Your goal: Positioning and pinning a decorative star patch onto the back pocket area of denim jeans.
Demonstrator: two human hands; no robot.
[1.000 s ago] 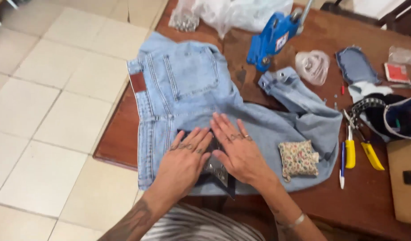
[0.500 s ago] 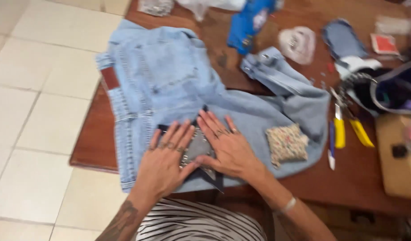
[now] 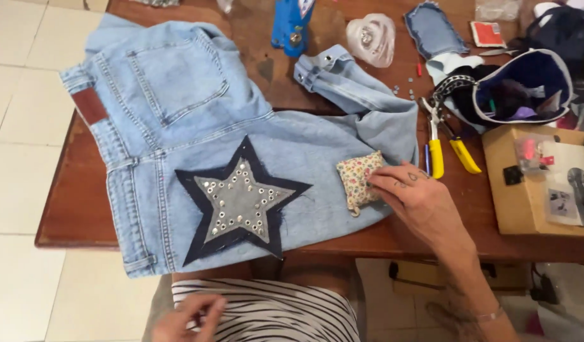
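Pincushion point(image 3: 360, 179) touched by right hand point(image 3: 420, 201) fingers point(image 3: 382, 182).

We log a brown leather label point(image 3: 89, 105) at the jeans' waistband, rectangular, near the table's point(image 3: 70, 209) left edge. A brown cardboard box point(image 3: 526, 190) sits at the right; on its top lie a small clear packet point(image 3: 531, 154) with pink bits and a white printed card point(image 3: 563, 204). At the far top right lies a small red-and-white packet point(image 3: 487, 34). No screens or signs.
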